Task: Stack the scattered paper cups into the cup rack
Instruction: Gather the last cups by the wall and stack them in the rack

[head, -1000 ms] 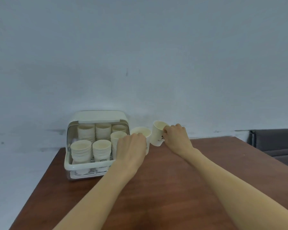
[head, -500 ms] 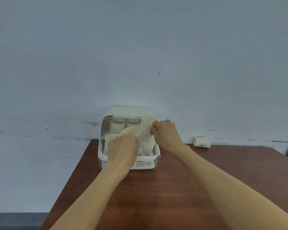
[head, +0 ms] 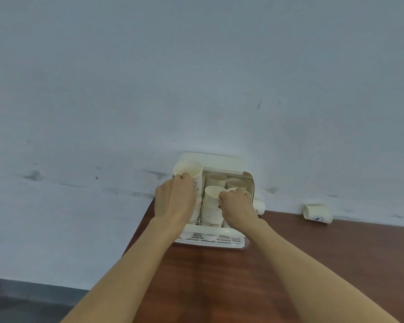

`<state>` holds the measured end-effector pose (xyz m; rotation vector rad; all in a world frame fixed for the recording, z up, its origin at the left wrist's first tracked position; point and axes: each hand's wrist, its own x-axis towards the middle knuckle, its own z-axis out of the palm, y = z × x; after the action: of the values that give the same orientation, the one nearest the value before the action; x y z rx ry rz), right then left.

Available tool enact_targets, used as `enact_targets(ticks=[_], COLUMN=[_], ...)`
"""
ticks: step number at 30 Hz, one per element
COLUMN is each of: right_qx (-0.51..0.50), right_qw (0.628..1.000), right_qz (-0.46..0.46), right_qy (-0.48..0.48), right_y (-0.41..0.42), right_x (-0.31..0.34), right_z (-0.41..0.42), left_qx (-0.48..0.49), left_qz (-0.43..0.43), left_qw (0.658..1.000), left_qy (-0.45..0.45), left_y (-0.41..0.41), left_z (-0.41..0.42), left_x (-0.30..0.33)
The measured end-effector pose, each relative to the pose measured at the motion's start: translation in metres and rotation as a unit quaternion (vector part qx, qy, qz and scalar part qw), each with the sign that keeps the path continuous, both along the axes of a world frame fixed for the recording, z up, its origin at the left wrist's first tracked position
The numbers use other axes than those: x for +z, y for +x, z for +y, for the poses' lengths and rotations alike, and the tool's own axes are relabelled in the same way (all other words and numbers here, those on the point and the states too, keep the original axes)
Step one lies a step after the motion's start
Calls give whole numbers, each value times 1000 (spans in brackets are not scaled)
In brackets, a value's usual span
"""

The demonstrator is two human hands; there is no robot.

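Left hand: we see our left hand [head: 175,201] just left of the frame's centre, fingers curled round a paper cup [head: 189,175], gripping it near the rim.
Held cup: it stands upright with its mouth open toward us, raised above the left side of the cup rack [head: 211,241], a dark mark showing on its wall.
Right hand: our right hand [head: 237,204] sits just right of the left one, fingers curled and pinching the rim of a second cup [head: 213,192].
Second cup: it tilts slightly and rests on top of a front stack of cups [head: 210,214] inside the rack; we cannot tell how deep it is nested.
Rack: white plastic, with a slotted base at the front and a lid [head: 217,160] lifted at the back, standing at the far left end of the bench [head: 243,276] against the wall [head: 196,78].
Rear stacks: more cups [head: 216,179] stand in the back row under the lid.
Loose cups: one lying cup [head: 259,207] touches the rack's right side; another cup on its side [head: 317,213] lies well to the right, by the wall.
Bench: reddish-brown wood, filling the lower right of the frame.
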<state>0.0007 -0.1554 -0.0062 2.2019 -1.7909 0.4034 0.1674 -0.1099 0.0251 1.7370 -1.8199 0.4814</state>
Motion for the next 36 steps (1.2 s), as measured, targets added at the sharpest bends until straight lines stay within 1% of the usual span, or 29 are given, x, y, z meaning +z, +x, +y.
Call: enact_targets(ticks=[3,6,8,13,18,23,28,31,36], right_qx=[-3,-5,-6,0,5,9,9,1,-34], right_qw=[998,996,994,994,997,999,1000,1000,999], right_qz=[53,86,96,100,70,38,13,-3,-18], right_qy=[26,39,42,47,38,15,5,1,-1], right_y=[2,1,1,2,-4,-14,-28,-41,-79], right_x=[-7,-13,-17,-18,-19,-19,-17,-18,-27], right_z=[4,6,8,12,15,19,25,29,37], left_qx=[-1,2,2,-8,6,20,18,9,-61], left_qz=[-1,8,4,-33,-68,-74,-47,-38,0], left_qw=[1000,1000,1000,999,993,988,990,993,996], left_qy=[0,2,-2,38,98,135,133,115,70], left_y=[3,3,3,-2,-9,-15,-20,-27,-66], left_z=[-12,-20,-25,-31,-34,-36,-36,-31,-13], left_x=[-8,-19,-27,-46,-54,-66,-74,-74,-65])
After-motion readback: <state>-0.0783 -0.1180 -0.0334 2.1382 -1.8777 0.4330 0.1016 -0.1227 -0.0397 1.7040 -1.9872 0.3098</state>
